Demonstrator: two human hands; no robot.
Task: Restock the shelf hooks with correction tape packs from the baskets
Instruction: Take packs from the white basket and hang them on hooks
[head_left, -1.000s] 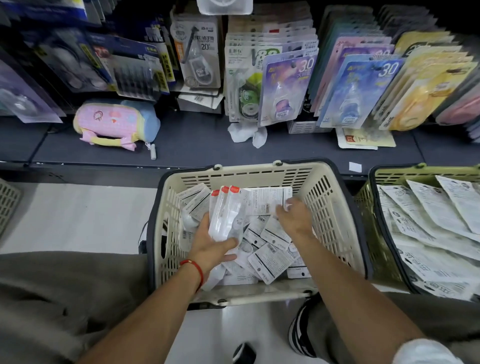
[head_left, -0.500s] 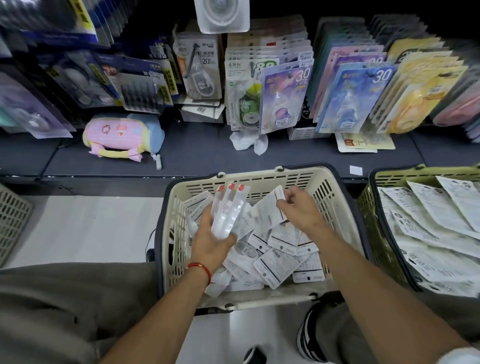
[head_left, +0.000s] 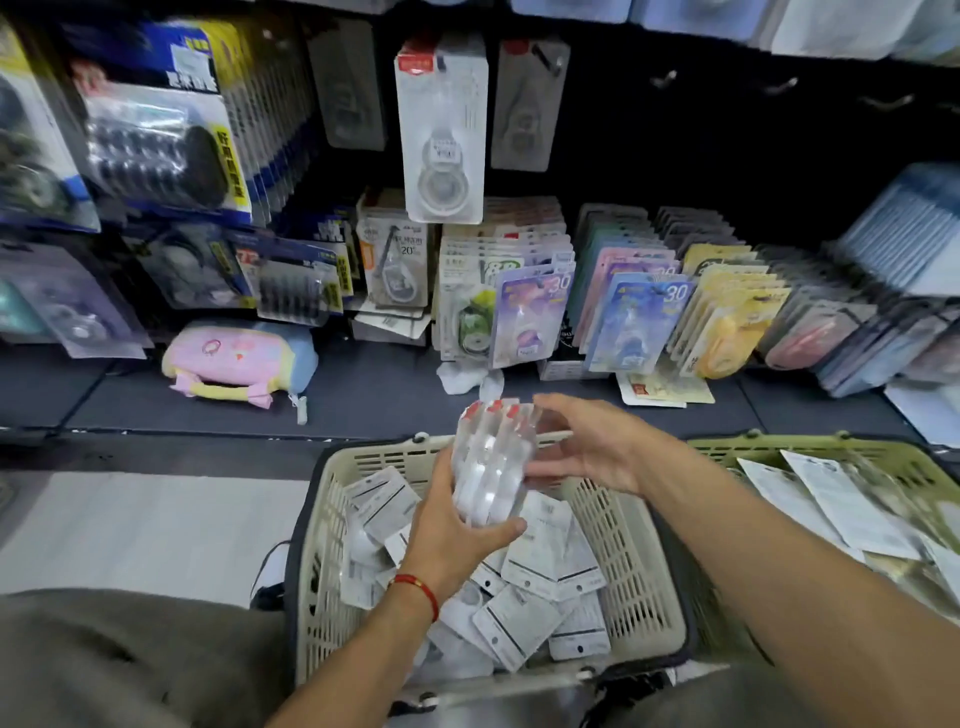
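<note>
shelf: dark grey base shelf (head_left: 363, 395) runs across the frame, seam lines between panels
back wall: dark, near black panel (head_left: 701, 156), metal hooks (head_left: 779, 85) stick out upper right
floor: pale, light grey floor (head_left: 145, 525) at left below shelf edge
stock: hanging blister packs (head_left: 156, 140) crowd the left side, blurred
stray item: pink and blue pouch (head_left: 239, 358) lying on the shelf
light: dim on wall, brighter on floor

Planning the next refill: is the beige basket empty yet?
Not empty. The beige basket holds many loose correction tape packs lying face down across its bottom, below the stack in the left hand.
</note>
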